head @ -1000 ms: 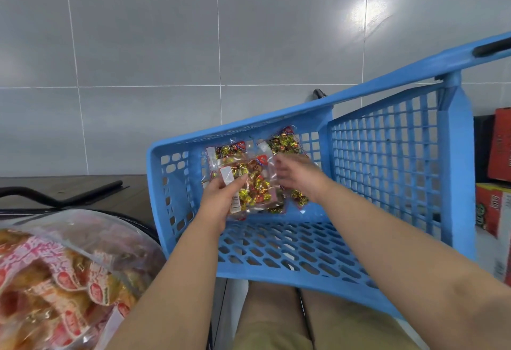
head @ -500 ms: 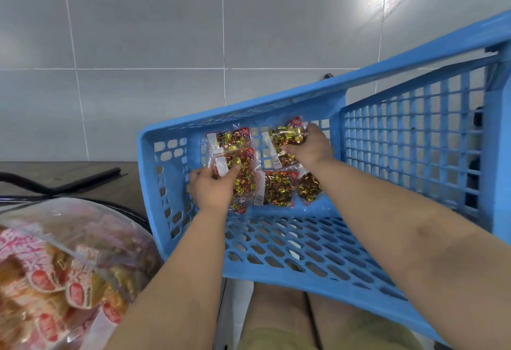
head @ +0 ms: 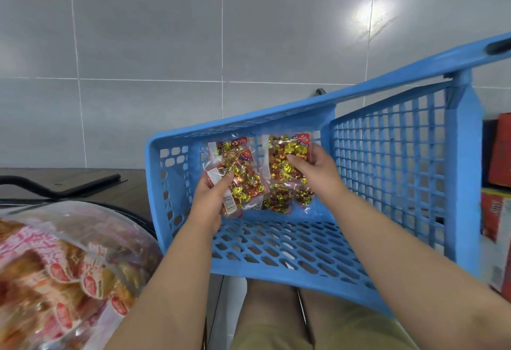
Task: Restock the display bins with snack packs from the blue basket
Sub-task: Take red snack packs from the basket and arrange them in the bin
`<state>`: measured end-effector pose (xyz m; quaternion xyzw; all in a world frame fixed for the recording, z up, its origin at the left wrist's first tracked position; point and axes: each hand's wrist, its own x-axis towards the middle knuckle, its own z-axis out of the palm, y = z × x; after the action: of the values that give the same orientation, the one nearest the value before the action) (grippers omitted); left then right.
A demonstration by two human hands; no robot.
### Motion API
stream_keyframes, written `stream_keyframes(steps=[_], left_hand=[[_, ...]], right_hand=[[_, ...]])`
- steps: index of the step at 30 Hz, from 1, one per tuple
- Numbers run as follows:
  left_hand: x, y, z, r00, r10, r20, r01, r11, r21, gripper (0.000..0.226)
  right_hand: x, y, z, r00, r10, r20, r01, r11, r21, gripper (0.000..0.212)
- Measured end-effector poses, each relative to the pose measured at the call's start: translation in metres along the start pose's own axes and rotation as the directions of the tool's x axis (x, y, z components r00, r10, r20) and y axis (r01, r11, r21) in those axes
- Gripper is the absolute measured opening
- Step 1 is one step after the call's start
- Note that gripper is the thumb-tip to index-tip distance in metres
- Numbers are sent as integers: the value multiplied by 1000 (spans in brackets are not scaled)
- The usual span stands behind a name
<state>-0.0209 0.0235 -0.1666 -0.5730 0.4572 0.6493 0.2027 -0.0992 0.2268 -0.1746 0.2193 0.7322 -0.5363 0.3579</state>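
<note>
We have both hands inside the blue basket (head: 177,184), which lies tipped across our lap with its open mouth facing us. Our left hand (head: 213,203) is curled round a small fanned stack of snack packs (head: 243,181), thumb on top, at 9 o'clock of the cluster. Our right hand (head: 315,167) pinches a single pack (head: 284,150) at 2 o'clock, fingers across its front. A few loose packs (head: 279,197) rest against the basket's far wall at 5 o'clock of the stack, just below our right hand.

We judge the main risk to be the stack. The film looks slick and the packs overlap unevenly, so a rear pack could slide out as we lift, the more so if we add the right-hand pack without squaring the pile. The second risk is the basket: neither hand steadies it, and a tug on a pack corner caught in the mesh could shift it off our knees or send the loose packs down the sloped floor toward us.

The display bins are not clearly in view. A clear bag of other snacks (head: 69,261) sits at 8 o'clock, so a hurried drop there could mix products.
</note>
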Motion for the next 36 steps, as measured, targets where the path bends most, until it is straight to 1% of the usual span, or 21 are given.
stream_keyframes(steps=[2, 3, 5, 7, 8, 11, 13, 14, 16, 17, 18, 20, 21, 22, 23, 24, 26, 28, 30, 33, 36], left_hand=[[1, 1, -4, 999, 18, -37, -18, 1000, -2, 19], [2, 1, -5, 998, 29, -55, -29, 1000, 6, 19], [2, 2, -5, 998, 30, -50, -30, 1000, 4, 17], [1, 3, -2, 1000, 14, 3, -14, 999, -29, 20], [1, 4, 0, 1000, 2, 28, -1, 999, -42, 27], [3, 6, 1, 998, 19, 67, -18, 1000, -16, 41], [5, 6, -6, 996, 53, 75, -55, 998, 14, 47], [7, 5, -11, 996, 59, 72, -60, 998, 17, 52], [12, 1, -17, 998, 55, 42, -57, 998, 38, 53], [14, 0, -19, 998, 53, 17, -54, 997, 55, 52], [16, -2, -21, 999, 51, -17, -49, 997, 62, 50], [20, -6, -25, 995, 43, -92, -40, 998, 39, 48], [21, -8, -27, 992, 35, -120, -34, 999, 14, 50], [22, -9, -29, 990, 23, -138, -24, 1000, -6, 53], [22, -11, -30, 989, 11, -147, -12, 1000, -12, 56], [22, -12, -31, 988, 3, -152, -4, 1000, -8, 59], [22, -16, -33, 988, 1, -153, -1, 1000, 4, 57], [20, -18, -35, 988, 10, -156, -9, 1000, 7, 50], [14, -18, -37, 988, 23, -156, -23, 1000, 4, 50], [-4, -14, -38, 987, 47, -152, -47, 999, 5, 56], [-31, -5, -40, 984, 77, -162, -75, 997, 16, 57]], right_hand=[[1, -6, -3, 996, -57, -67, 60, 998, 37, 15], [1, -7, -4, 997, -59, -56, 63, 996, 64, 15], [1, -7, 0, 996, 22, 85, -30, 995, 94, 21], [0, -3, 13, 959, 102, 264, -85, 994, -73, 32], [-2, -1, 21, 943, 125, 310, -80, 985, -153, 33], [-4, 4, 44, 947, 99, 304, -60, 989, -137, 23], [-4, 6, 53, 948, 63, 312, -6, 984, -180, 21], [-3, 7, 55, 937, 73, 340, 2, 977, -215, 21], [1, 11, 53, 908, 114, 403, 2, 962, -275, 38], [3, 14, 51, 908, 119, 402, -2, 960, -278, 46], [7, 17, 48, 930, 129, 344, -41, 967, -251, 45], [17, 29, 40, 983, 141, 114, -112, 968, -226, 35], [22, 37, 35, 990, 135, 51, -109, 931, -347, 42], [25, 45, 31, 988, 134, 79, -72, 844, -531, 55], [27, 53, 30, 977, 152, 150, -2, 709, -705, 68], [28, 59, 31, 965, 163, 204, 78, 565, -821, 77], [32, 63, 36, 964, 142, 223, 162, 347, -924, 79], [35, 60, 39, 971, 137, 197, 157, 259, -953, 69], [36, 53, 38, 953, 181, 243, 189, 272, -944, 56], [18, 36, 25, 940, 193, 282, 168, 458, -873, 40], [-14, 17, 5, 980, 96, 175, 72, 646, -760, 31]])
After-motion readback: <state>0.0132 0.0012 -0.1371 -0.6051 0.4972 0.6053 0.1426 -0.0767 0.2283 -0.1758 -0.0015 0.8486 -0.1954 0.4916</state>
